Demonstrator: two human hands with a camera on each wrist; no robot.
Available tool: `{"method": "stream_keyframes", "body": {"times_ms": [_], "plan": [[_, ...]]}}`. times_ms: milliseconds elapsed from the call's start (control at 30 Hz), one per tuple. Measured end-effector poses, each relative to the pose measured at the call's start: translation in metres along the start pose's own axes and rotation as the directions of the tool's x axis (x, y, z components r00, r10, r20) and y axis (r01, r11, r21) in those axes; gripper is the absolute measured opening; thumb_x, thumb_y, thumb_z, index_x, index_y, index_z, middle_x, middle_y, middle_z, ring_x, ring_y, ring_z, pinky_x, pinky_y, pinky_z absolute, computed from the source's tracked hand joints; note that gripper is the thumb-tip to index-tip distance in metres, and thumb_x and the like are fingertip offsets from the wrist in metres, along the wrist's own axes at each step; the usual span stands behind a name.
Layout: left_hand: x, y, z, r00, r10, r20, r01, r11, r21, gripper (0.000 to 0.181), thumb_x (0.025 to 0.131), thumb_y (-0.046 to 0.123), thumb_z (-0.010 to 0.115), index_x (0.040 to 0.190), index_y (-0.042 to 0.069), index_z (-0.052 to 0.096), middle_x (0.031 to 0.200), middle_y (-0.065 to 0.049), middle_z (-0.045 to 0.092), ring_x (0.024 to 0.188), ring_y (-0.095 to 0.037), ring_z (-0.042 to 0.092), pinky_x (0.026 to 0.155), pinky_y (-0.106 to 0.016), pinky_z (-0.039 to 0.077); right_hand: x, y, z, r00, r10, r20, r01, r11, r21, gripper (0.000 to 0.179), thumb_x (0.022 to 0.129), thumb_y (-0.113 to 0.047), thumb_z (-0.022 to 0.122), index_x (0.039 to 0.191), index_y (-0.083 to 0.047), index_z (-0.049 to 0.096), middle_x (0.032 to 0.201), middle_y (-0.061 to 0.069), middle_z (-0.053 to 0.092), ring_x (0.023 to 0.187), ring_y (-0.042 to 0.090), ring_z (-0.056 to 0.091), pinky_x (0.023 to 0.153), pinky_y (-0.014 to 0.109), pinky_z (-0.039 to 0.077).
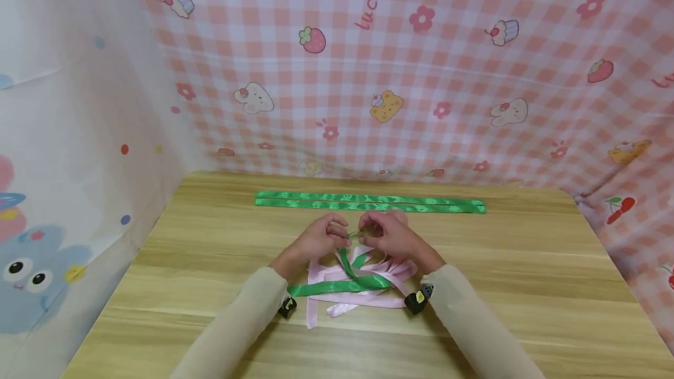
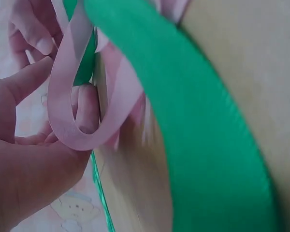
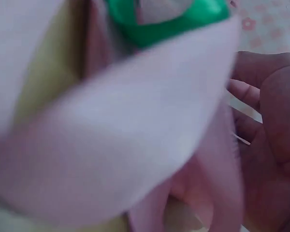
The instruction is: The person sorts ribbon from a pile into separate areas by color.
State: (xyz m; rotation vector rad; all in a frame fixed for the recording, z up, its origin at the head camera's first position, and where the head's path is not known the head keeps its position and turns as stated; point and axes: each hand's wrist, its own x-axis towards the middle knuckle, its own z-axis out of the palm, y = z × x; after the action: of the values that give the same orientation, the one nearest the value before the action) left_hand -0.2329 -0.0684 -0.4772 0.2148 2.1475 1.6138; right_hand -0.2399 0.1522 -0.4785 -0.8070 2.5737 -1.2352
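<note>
Both hands are raised over the middle of the table. Between their fingertips shows a small, thin ring-like loop [image 1: 355,235], too small to make out clearly. My left hand [image 1: 322,235] pinches its left side with curled fingers; in the left wrist view a pink ribbon [image 2: 63,106] loops across those fingers. My right hand [image 1: 392,235] pinches the loop's right side, its fingertips hidden in the right wrist view behind a broad pink ribbon [image 3: 116,125]. Below the hands, a green ribbon [image 1: 337,287] crosses a loose tangle of pink ribbons [image 1: 358,300].
A long flat green ribbon strip [image 1: 368,202], apparently folded double, lies along the back of the wooden table [image 1: 210,262]. Behind it hangs a pink checked cloth [image 1: 342,75], with a pale patterned cloth [image 1: 79,151] at the left.
</note>
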Motion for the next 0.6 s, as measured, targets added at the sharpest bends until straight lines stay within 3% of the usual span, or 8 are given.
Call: {"method": "stream_keyframes", "body": {"times_ms": [100, 200, 333, 467, 600], "plan": [[-0.002, 0.002, 0.007, 1.0, -0.018, 0.003, 0.018, 1.0, 0.006, 0.04, 0.086, -0.004, 0.069, 0.122, 0.003, 0.054, 0.11, -0.015, 0.068, 0.093, -0.02, 0.066, 0.083, -0.032, 0.055, -0.005, 0.002, 0.001, 1.0, 0.0, 0.001, 0.0, 1.0, 0.018, 0.02, 0.087, -0.007, 0.073, 0.104, -0.004, 0.063, 0.087, 0.005, 0.064, 0.076, 0.015, 0.053, 0.066, 0.025, 0.045], [-0.005, 0.002, 0.013, 1.0, -0.02, 0.018, 0.019, 0.999, 0.034, 0.039, 0.085, -0.008, 0.068, 0.121, 0.002, 0.055, 0.102, -0.015, 0.07, 0.083, -0.017, 0.064, 0.069, -0.027, 0.052, -0.011, 0.004, 0.002, 1.0, 0.016, -0.02, -0.016, 0.999, 0.032, 0.016, 0.087, -0.003, 0.072, 0.101, -0.003, 0.064, 0.083, 0.004, 0.064, 0.073, 0.014, 0.055, 0.063, 0.024, 0.046], [-0.008, 0.002, 0.016, 0.998, -0.031, 0.049, 0.029, 0.999, 0.043, 0.035, 0.088, -0.006, 0.065, 0.12, 0.003, 0.056, 0.093, -0.011, 0.068, 0.074, -0.016, 0.061, 0.06, -0.025, 0.048, -0.021, 0.005, 0.004, 0.994, 0.11, 0.008, -0.111, 0.988, 0.106, 0.013, 0.088, 0.003, 0.066, 0.099, -0.002, 0.063, 0.084, 0.005, 0.063, 0.076, 0.014, 0.056, 0.067, 0.025, 0.048], [-0.012, 0.004, 0.014, 0.992, -0.045, 0.121, 0.053, 0.996, -0.067, 0.036, 0.092, -0.001, 0.061, 0.127, 0.004, 0.053, 0.096, -0.013, 0.067, 0.079, -0.02, 0.066, 0.067, -0.03, 0.055, -0.031, 0.004, 0.002, 0.986, 0.149, 0.07, -0.16, 0.967, 0.198, 0.017, 0.087, 0.007, 0.061, 0.103, 0.002, 0.06, 0.086, 0.009, 0.061, 0.078, 0.016, 0.054, 0.068, 0.025, 0.047], [-0.017, 0.009, 0.01, 0.966, -0.038, 0.255, 0.084, 0.982, -0.172, 0.045, 0.095, 0.003, 0.059, 0.137, 0.004, 0.045, 0.104, -0.018, 0.066, 0.08, -0.018, 0.064, 0.071, -0.029, 0.054, -0.04, 0.0, -0.005, 0.985, 0.129, 0.115, -0.158, 0.945, 0.285, 0.021, 0.089, 0.004, 0.06, 0.109, 0.005, 0.056, 0.088, 0.011, 0.06, 0.072, 0.015, 0.054, 0.06, 0.023, 0.046]]}}
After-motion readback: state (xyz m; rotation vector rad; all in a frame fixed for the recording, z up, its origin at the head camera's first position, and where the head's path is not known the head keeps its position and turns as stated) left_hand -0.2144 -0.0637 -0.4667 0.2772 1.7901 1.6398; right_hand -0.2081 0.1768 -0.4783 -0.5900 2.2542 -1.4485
